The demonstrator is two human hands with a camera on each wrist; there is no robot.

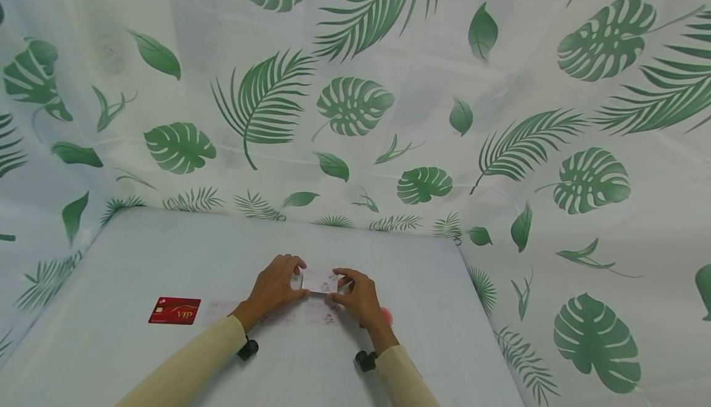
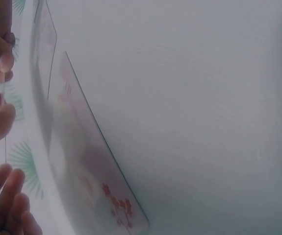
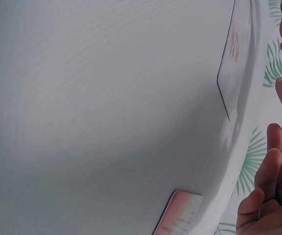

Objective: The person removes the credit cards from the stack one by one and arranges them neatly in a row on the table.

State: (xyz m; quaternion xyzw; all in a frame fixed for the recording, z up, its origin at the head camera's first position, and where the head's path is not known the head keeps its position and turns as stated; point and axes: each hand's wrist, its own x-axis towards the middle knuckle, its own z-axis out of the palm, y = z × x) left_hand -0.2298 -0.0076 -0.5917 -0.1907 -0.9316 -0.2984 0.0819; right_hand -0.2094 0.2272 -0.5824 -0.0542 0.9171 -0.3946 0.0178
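A pale, pink-patterned card (image 1: 319, 281) is held up between both hands, just above the table. My left hand (image 1: 276, 285) pinches its left end between thumb and fingers. At the other end, the thumb and fingers of my right hand (image 1: 358, 296) grip the card. From the left wrist, the held card shows edge-on as a thin line. Below it on the table lies another pale card (image 1: 320, 313). A card with red blossoms (image 2: 101, 161) lies flat in the left wrist view.
To the left lie a red VIP card (image 1: 174, 311) and a faint pale card (image 1: 218, 312). Another pale card (image 1: 284, 316) sits partly behind the left forearm. A red item (image 1: 387, 316) is mostly hidden by the right wrist. A leaf-patterned curtain (image 1: 355, 147) borders the white table (image 1: 433, 333).
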